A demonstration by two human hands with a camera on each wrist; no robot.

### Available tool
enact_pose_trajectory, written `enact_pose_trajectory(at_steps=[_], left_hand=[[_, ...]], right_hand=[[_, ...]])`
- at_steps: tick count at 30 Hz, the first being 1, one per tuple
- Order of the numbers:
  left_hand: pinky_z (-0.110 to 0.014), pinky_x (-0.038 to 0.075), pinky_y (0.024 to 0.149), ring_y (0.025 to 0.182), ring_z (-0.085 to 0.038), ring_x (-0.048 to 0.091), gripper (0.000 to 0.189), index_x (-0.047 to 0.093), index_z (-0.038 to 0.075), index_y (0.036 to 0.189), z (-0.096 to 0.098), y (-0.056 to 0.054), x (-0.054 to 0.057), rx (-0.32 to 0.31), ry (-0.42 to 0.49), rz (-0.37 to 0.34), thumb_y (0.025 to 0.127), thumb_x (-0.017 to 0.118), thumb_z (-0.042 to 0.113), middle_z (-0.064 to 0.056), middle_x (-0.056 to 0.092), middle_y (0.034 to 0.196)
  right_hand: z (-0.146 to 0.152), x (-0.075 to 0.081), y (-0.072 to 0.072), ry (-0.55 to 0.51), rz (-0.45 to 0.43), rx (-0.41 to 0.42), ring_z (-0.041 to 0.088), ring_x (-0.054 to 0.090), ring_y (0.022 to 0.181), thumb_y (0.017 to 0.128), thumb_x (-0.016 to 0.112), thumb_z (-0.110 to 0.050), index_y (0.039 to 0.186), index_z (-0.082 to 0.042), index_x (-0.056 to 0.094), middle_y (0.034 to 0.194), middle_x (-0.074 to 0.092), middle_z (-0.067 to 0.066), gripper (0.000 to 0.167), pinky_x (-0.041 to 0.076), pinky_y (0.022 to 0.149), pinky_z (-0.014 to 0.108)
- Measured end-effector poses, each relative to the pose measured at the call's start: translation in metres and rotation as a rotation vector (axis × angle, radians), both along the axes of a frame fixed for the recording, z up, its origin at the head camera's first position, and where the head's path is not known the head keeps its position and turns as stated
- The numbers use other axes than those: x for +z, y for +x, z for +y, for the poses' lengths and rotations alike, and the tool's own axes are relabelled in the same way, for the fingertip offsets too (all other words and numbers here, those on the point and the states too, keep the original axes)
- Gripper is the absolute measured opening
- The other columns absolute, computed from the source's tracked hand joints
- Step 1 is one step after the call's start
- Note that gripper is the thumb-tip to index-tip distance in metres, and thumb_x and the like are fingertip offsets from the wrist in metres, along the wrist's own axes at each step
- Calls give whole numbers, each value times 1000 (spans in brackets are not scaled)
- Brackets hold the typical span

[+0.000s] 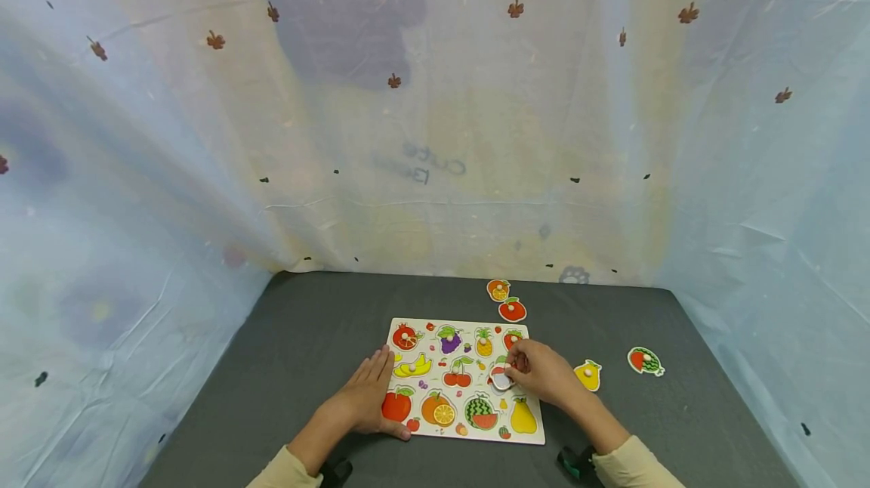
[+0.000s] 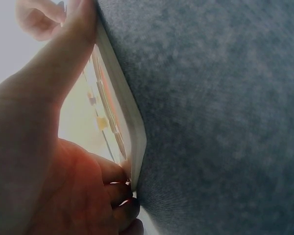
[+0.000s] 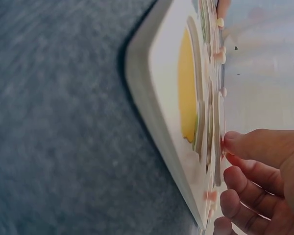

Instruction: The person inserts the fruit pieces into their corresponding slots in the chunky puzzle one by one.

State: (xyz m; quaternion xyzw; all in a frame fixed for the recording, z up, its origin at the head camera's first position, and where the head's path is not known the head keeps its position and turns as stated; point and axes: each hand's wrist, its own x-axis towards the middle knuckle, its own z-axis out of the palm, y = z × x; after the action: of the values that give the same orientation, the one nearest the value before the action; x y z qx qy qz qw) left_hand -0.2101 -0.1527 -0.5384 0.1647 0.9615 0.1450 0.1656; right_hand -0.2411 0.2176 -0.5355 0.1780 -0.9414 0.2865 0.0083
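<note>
A white fruit puzzle board lies on the dark table, with knobbed pieces such as grapes, bananas and cherries on it. My left hand rests on the board's left edge with fingers straight, its thumb along the lower left corner. Over the board's right side, my right hand pinches a small puzzle piece between thumb and fingertips. In the right wrist view that piece shows edge-on, standing slightly above the board face; its fruit is mostly hidden.
Behind the board lie an orange piece and a round red fruit piece. To the right of the board are a yellow pear piece and a watermelon piece. A patterned curtain surrounds the dark table.
</note>
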Motion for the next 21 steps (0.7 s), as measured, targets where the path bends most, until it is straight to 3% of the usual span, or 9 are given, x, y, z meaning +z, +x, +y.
enact_pose_trajectory(at_steps=[21], left_hand=[[-55, 14, 133, 164, -40, 15, 147, 17, -6, 168, 1, 1, 3, 0, -1, -6, 69, 92, 71, -24, 12, 178]], right_hand=[[-5, -2, 0, 7, -52, 24, 7, 49, 63, 94, 85, -22, 92, -21, 68, 75, 54, -10, 18, 41, 57, 25]])
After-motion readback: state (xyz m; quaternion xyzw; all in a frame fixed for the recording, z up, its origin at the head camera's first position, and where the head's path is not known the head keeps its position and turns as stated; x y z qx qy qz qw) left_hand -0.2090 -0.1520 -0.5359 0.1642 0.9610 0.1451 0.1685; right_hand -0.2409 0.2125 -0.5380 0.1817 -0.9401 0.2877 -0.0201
